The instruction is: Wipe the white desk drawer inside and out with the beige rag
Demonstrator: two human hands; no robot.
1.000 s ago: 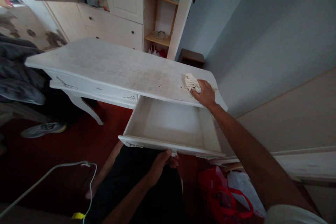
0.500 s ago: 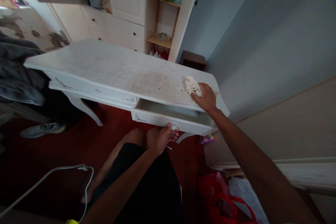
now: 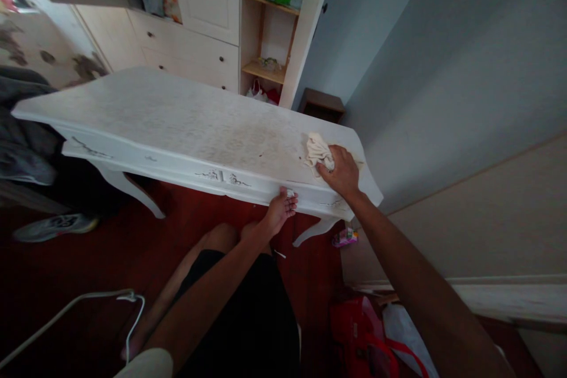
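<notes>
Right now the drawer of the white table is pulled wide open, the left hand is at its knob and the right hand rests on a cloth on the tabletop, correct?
Not quite. The drawer is shut, its front flush with the white table, as the head view shows. The rest holds: the left hand is at its knob and the right hand rests on the cloth on the tabletop.

The left hand (image 3: 280, 208) reached forward, fingers loosely extended, forearm stretched out. The right hand (image 3: 340, 172) lay palm-down — fingers curled, arm nearly straight.
</notes>
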